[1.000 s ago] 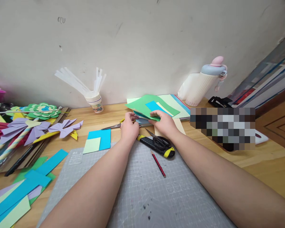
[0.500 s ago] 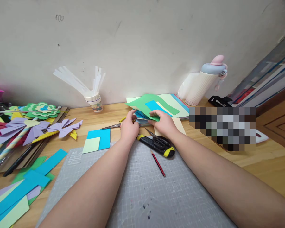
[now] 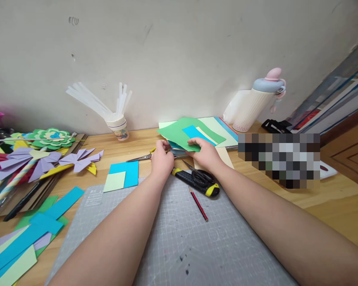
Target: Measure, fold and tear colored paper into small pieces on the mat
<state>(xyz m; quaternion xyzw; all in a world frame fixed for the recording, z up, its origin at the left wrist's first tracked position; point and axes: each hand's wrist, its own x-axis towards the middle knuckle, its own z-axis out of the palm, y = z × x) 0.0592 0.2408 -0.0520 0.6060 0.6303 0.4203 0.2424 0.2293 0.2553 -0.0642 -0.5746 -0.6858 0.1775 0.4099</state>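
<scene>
Both my hands reach to a stack of coloured paper sheets [image 3: 179,133] at the back of the wooden desk. My right hand [image 3: 207,154] lifts the green top sheet, thumb on top, fingers underneath. My left hand [image 3: 162,159] is closed at the stack's left edge, pinching the lower blue sheets. Silver scissors [image 3: 141,158] with a yellow handle lie right beside the left hand. Black scissors [image 3: 200,176] and a black-and-yellow utility knife [image 3: 197,184] lie just under my right wrist.
A grey cutting mat [image 3: 179,238] with a red pencil [image 3: 198,204] lies near me. Blue and pale green squares [image 3: 121,176] sit left of it. Paper bows, flowers and strips fill the left side. A paper cup with white strips [image 3: 117,127] and a white bottle [image 3: 255,104] stand by the wall.
My left hand's fingers have closed back onto the stack's edge after opening slightly. The green top sheet has shifted a little. Otherwise nothing moved.
</scene>
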